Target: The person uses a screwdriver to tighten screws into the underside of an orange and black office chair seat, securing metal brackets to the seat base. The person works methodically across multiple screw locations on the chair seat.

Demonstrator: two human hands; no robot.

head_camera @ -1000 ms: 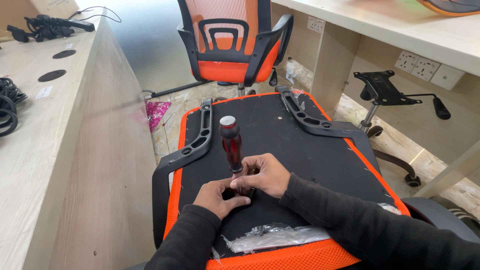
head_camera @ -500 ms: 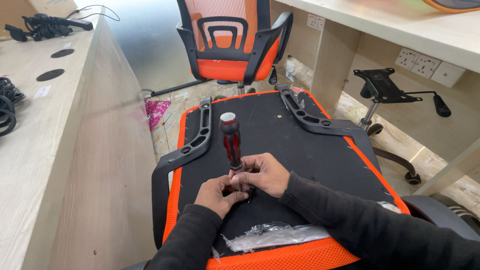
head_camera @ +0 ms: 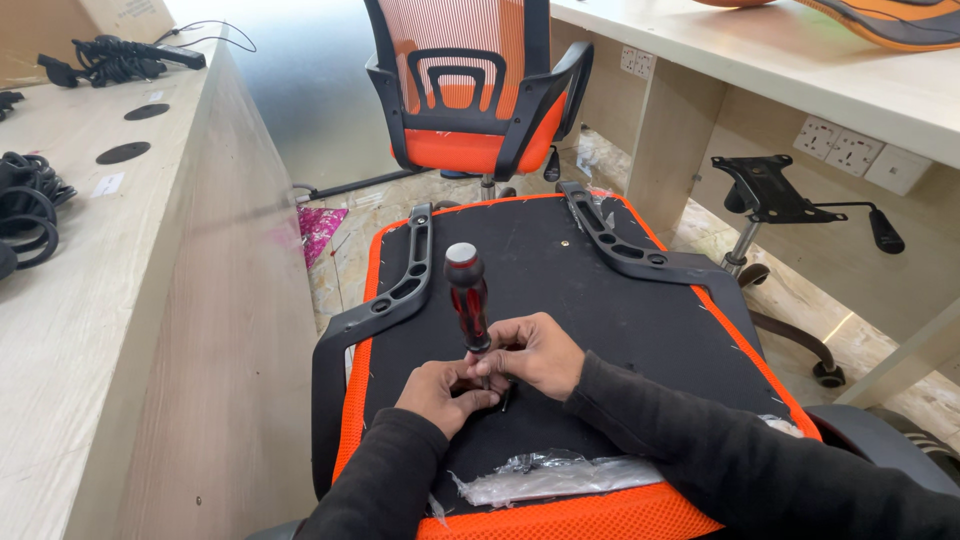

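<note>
Head view shows the red-and-black screwdriver with a rounded grey-capped handle [head_camera: 468, 296] standing upright, tip down on the black underside of the orange-edged chair seat [head_camera: 640, 330]. I judge it stiff, light and top-heavy; its ribbed handle looks the surest grip. My right hand [head_camera: 535, 352] pinches the shaft low down; my left hand [head_camera: 443, 392] curls against the tip. A crinkled clear plastic bag [head_camera: 550, 478] lies near my sleeves.

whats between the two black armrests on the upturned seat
In the head view, between the left armrest and the right armrest lies the seat's black underside, with the red-and-black screwdriver standing upright, both hands at its base.
</note>
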